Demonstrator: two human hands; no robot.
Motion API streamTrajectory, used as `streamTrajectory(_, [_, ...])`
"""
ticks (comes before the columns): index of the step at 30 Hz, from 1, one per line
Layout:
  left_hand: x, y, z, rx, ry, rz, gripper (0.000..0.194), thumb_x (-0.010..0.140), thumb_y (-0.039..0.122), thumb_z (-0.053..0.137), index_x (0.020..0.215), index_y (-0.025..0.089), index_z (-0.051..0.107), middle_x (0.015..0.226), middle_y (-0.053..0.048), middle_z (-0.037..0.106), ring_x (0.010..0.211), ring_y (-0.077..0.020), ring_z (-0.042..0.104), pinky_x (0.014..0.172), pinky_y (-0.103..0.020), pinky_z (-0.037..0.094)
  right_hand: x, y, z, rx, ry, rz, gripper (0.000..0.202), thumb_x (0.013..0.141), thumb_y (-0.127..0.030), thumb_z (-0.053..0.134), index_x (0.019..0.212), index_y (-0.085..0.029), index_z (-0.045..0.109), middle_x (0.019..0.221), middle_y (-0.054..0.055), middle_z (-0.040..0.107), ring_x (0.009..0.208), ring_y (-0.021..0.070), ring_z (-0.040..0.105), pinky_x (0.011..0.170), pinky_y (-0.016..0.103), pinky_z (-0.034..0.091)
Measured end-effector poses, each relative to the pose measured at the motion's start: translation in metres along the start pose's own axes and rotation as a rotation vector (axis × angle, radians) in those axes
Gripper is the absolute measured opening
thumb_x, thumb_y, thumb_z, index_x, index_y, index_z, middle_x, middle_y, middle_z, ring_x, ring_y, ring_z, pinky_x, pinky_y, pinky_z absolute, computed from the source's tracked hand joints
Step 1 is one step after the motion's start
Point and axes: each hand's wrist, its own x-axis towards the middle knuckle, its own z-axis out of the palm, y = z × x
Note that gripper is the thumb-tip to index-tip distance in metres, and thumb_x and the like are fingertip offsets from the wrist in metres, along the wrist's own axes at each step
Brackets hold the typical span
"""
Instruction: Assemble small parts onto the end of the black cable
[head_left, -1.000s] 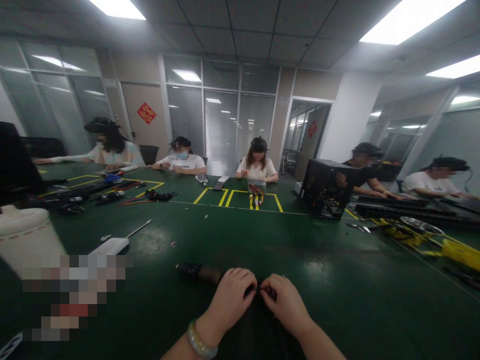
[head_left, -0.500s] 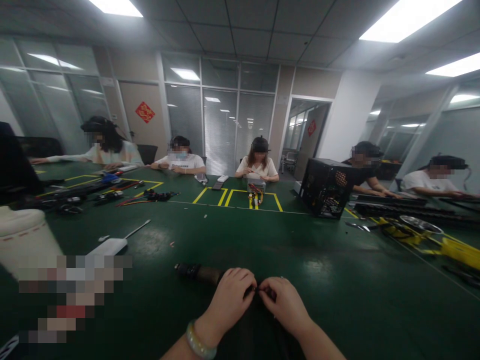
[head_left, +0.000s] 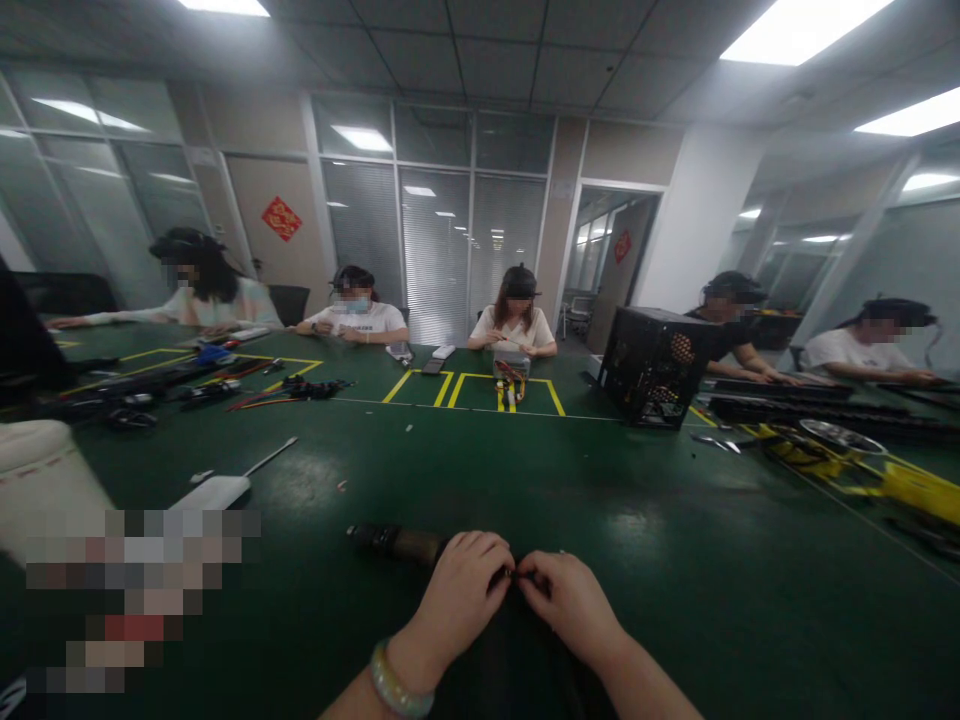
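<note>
My left hand [head_left: 466, 592] and my right hand [head_left: 568, 604] meet low in the middle of the view, just above the green table [head_left: 315, 610]. Both are closed, with thumbs and fingertips pinched together around something small and dark, mostly hidden by the fingers. A beaded or stone bangle [head_left: 399, 682] circles my left wrist. Just beyond the left hand lies a dark cylindrical tool [head_left: 401, 543], like a powered screwdriver, its narrow end pointing left. The left hand covers its other end; whether they touch, I cannot tell.
A white cup [head_left: 56, 475] and a white flat device [head_left: 217, 492] stand on the left. Loose cables [head_left: 300, 388] lie farther back. Ahead is a power supply [head_left: 513, 362] with wires, before a co-worker. A black computer case [head_left: 654, 368] and yellow parts [head_left: 922, 495] occupy the right.
The hands stay almost in place, still pinched together, with only slight finger motion. The surroundings have shifted a little in view as the camera moved.
</note>
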Motion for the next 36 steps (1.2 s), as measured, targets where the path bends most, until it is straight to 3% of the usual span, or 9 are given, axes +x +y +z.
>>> streamTrajectory(21, [0.0004, -0.0021, 0.0030, -0.036, -0.003, -0.035, 0.017, 0.081, 0.011, 0.061, 0.091, 0.024, 0.058, 0.101, 0.001, 0.063, 0.099, -0.0194, 0.055, 0.091, -0.036, 0.037, -0.0011, -0.0027, -0.0006, -0.042, 0.075, -0.043, 0.012, 0.083, -0.018, 0.061, 0.089, -0.027, 0.068, 0.071, -0.005, 0.062, 0.072, 0.0144, 0.056, 0.075, 0.028, 0.034])
streamTrajectory(36, [-0.0007, -0.0010, 0.0014, 0.033, 0.024, 0.018, 0.012, 0.083, 0.015, 0.063, 0.091, 0.023, 0.060, 0.099, 0.000, 0.063, 0.097, -0.0193, 0.056, 0.090, -0.036, 0.039, 0.0004, 0.0010, 0.0019, -0.052, 0.061, -0.076, 0.013, 0.084, -0.018, 0.060, 0.090, -0.026, 0.069, 0.075, -0.004, 0.065, 0.074, 0.0150, 0.058, 0.076, 0.029, 0.036])
